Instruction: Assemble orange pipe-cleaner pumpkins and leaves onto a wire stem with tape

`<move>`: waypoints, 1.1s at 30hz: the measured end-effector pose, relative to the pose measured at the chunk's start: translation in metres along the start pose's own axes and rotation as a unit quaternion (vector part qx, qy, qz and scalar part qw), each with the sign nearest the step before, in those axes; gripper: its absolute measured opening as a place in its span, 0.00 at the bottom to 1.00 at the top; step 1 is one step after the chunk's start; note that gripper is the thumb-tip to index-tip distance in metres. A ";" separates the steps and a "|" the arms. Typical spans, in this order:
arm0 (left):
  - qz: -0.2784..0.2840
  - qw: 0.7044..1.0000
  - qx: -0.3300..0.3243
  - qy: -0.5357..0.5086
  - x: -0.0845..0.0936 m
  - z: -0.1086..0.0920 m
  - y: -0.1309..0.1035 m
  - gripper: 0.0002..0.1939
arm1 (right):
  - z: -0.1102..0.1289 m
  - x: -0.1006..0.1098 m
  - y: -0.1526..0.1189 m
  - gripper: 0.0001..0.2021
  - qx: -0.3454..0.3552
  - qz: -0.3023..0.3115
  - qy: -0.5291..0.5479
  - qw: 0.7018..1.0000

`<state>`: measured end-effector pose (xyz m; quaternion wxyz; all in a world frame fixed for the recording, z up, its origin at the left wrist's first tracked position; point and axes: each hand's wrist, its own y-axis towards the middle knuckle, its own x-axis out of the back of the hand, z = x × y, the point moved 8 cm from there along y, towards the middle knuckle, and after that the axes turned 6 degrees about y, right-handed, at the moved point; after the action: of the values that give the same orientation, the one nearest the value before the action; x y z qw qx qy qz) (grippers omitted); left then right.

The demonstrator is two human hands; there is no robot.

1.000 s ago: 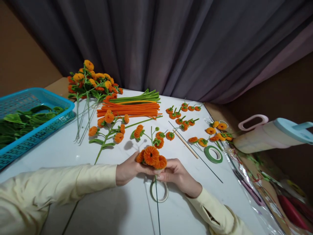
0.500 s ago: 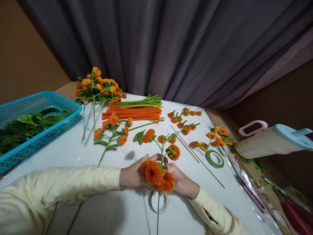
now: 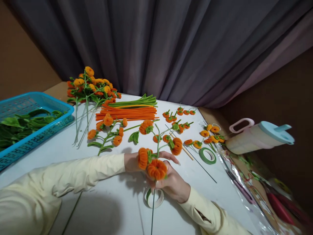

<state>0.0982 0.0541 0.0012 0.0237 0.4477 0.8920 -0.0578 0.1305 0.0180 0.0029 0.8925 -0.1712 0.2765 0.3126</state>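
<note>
My right hand is closed around the lower stem of an upright flower spray with several fuzzy orange blooms. A thin dark wire runs down from beneath the grip. Behind the blooms, my left hand reaches across the stem; its visible fingers stretch to the right, while the blooms hide the thumb and palm. A roll of tape shows just below my hands. On the table ahead lie another orange flower spray and a small bunch of green leaves.
A blue basket of green leaves stands left. Finished flowers, orange pipe cleaners and green ones lie at the back. Rightward are loose blooms, green tape, a wooden stick and a lidded tumbler.
The flower spray has risen and turned, its blooms spreading apart. My left fingers have stretched out to the right behind the stem. The whole view has shifted slightly.
</note>
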 end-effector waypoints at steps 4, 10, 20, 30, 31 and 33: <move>0.015 0.988 -0.011 -0.155 -0.010 -0.014 0.002 0.31 | 0.027 0.015 -0.001 0.08 0.082 -0.078 -0.032 0.993; -0.117 0.974 -0.015 -0.195 0.000 -0.008 -0.004 0.16 | 0.050 0.029 -0.009 0.05 0.164 -0.178 -0.176 0.954; -0.170 0.964 0.005 -0.203 0.006 -0.011 -0.008 0.07 | 0.039 0.038 -0.007 0.07 0.149 -0.184 -0.174 0.956; -0.055 0.972 0.029 -0.226 0.001 -0.002 0.001 0.09 | 0.014 0.032 0.003 0.12 0.011 -0.097 -0.012 0.995; -0.041 0.975 0.026 -0.218 0.000 -0.003 0.001 0.10 | 0.013 0.030 0.003 0.12 0.003 -0.095 -0.004 0.995; -0.016 0.977 0.024 -0.209 -0.003 -0.005 0.000 0.12 | 0.011 0.024 0.002 0.13 -0.007 -0.092 0.006 0.996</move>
<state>0.1003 0.0526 0.0060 0.1977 0.4117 0.8728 -0.1721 0.1490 0.0357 -0.0032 0.9146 -0.2039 0.2624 0.2303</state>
